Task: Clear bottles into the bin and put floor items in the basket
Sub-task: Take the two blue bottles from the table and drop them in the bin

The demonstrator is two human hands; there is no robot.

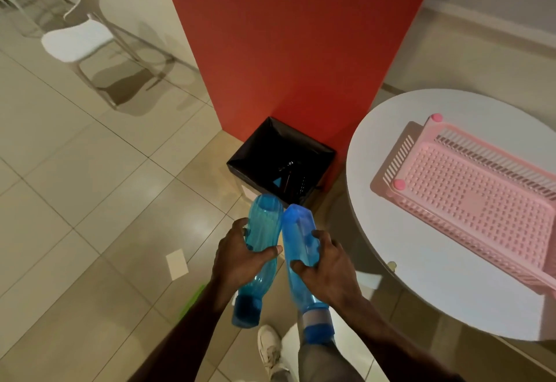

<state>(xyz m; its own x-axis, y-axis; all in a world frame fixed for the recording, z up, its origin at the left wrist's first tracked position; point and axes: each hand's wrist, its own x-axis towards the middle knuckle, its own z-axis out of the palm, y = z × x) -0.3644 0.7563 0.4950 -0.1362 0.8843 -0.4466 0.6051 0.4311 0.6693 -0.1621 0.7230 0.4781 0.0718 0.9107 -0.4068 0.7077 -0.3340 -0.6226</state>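
Note:
My left hand [240, 256] grips a light blue plastic bottle [263, 222], its base pointing away from me and its cap toward me. My right hand [326, 264] grips a darker blue bottle [298, 231] held the same way, right beside the first. Both bottle bases hang just short of the near rim of a black-lined square bin [240, 162] that stands on the floor against a red pillar. A pink perforated basket [475, 201] lies upside down on the round white table [427, 285] at my right.
A white paper card [177, 263] and a green strip [192, 299] lie on the tiled floor at my left. White chairs [72, 38] stand at the far left. The red pillar [294, 41] rises behind the bin. My shoe [270, 348] is below.

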